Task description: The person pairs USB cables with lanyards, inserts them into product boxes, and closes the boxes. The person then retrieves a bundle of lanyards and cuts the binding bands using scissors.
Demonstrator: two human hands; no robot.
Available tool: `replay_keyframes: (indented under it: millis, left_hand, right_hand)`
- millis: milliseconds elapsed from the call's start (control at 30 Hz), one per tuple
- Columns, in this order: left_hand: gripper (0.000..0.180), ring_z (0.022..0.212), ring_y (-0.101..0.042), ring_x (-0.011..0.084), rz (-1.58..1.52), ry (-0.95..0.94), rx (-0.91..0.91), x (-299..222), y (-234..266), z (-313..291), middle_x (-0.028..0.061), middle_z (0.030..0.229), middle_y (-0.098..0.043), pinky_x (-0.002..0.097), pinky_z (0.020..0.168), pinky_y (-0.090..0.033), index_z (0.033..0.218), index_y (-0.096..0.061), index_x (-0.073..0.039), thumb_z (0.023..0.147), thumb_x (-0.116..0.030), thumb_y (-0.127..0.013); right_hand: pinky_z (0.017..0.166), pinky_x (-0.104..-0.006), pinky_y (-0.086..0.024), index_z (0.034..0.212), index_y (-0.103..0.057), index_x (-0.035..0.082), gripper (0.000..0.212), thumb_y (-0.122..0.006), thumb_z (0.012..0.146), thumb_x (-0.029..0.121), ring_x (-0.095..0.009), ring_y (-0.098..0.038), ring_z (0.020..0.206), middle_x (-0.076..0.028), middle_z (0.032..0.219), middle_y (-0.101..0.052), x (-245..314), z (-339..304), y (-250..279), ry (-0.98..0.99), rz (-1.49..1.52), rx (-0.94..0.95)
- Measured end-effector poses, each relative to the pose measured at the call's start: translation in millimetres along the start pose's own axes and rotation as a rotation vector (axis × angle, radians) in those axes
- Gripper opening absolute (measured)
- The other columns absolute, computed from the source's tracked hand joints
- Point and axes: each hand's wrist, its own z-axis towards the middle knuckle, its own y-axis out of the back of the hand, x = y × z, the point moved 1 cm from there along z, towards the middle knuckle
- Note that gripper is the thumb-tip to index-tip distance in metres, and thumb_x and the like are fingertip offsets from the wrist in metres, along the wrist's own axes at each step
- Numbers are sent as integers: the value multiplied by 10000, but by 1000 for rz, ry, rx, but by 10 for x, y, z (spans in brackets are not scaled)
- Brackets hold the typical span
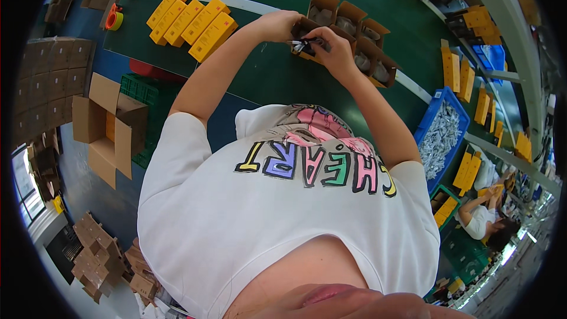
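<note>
At the far middle of the green table, several small open boxes (347, 15) stand in a cluster, flaps up, with clear-wrapped items inside. My left hand (277, 26) is closed against the side of the nearest box (305, 26); its fingertips are partly hidden. Over that same box, my right hand (332, 50) pinches a small black-and-silver piece (302, 44). Its exact kind is too small to make out. Left of my hands, several closed yellow boxes (214, 36) lie side by side.
A blue bin (438, 142) full of small silver packets stands at right. Left are an open carton (106, 133), a green crate (142, 88), a tape roll (114, 20) and stacked cartons (53, 77). Another person (481, 218) works at far right beside yellow boxes.
</note>
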Motion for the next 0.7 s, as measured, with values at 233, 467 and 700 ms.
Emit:
replay_keyframes:
  millis: [233,467,700]
  left_hand:
    - [277,826,-707,272,312,0,-28,-245,80,1,98,899,-727,345,758,-552,1095,-678,-66,852,-197,-700]
    - [294,757,-733,223,209,9,-40,-147,27,77,116,884,-737,305,743,-560,1125,-673,-60,852,-167,-695]
    - [305,820,-708,234,-212,19,-53,1,-187,-126,161,966,-722,308,772,-554,1189,-680,-88,895,-163,-653]
  right_hand:
    - [781,-355,-524,1033,-623,32,236,-631,809,-41,-269,-651,878,-101,955,-656,52,-38,35,123,-227,-69]
    - [858,-385,-499,964,-667,48,223,-609,749,37,-275,-607,956,-104,938,-610,29,55,-228,191,-1006,69]
    - [918,-381,-455,872,-683,48,146,-619,742,72,-246,-634,909,-142,912,-683,-32,-122,-376,168,-1075,403]
